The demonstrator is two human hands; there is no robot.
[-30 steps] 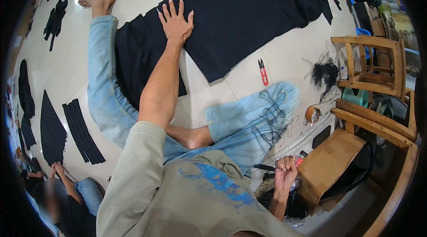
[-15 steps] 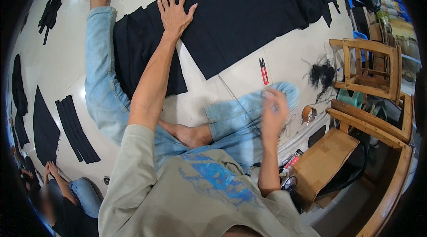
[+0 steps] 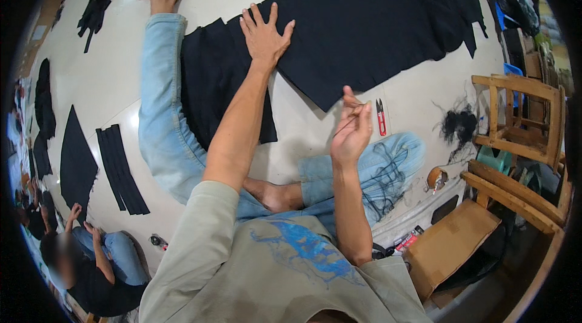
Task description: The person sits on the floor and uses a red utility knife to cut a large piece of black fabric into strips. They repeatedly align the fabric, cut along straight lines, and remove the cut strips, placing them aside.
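Observation:
My left hand (image 3: 265,41) lies flat with spread fingers on black cloth, across the place where a large panel (image 3: 357,20) meets a smaller panel (image 3: 206,74). My right hand (image 3: 353,132) is raised near the large panel's lower corner. Its thumb and fingers are pinched together; what they hold is too small to make out. Red-handled thread snips (image 3: 381,117) lie on the floor just right of that hand. Loose dark threads (image 3: 388,183) are strewn over the bent knee of my jeans, below my right hand.
At right lie a tangle of black thread (image 3: 459,124), a tape roll (image 3: 436,178), a cardboard box (image 3: 451,247) and a wooden stool (image 3: 521,120). Cut black strips (image 3: 121,168) and a pointed black piece (image 3: 77,156) lie left. Another person (image 3: 100,262) sits at lower left.
My right hand has moved from over my knee up toward the cloth's corner, its fingers now pinched. My left hand stays flat on the cloth. The whole view has shifted slightly.

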